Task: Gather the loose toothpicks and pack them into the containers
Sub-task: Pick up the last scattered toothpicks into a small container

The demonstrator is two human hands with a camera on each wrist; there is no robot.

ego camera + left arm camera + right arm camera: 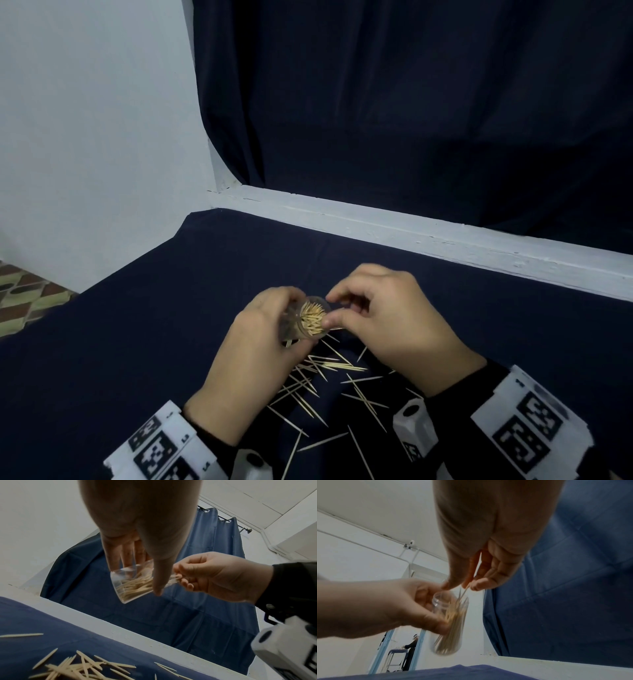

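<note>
My left hand (263, 339) grips a small clear plastic container (306, 318) above the dark cloth, tilted with its mouth toward the right hand. The container (133, 582) is largely filled with packed toothpicks (452, 626). My right hand (380, 318) pinches a few toothpicks (464, 591) between thumb and fingers, their tips entering the container's mouth. Several loose toothpicks (329, 380) lie scattered on the cloth below and between both hands, and they show as a pile of toothpicks (80, 668) in the left wrist view.
A dark blue cloth (137, 342) covers the table. A white ledge (445, 240) runs along its far edge, with a dark curtain (411, 102) behind. A white wall (85, 137) stands at the left. In the right wrist view a person (411, 647) stands far off.
</note>
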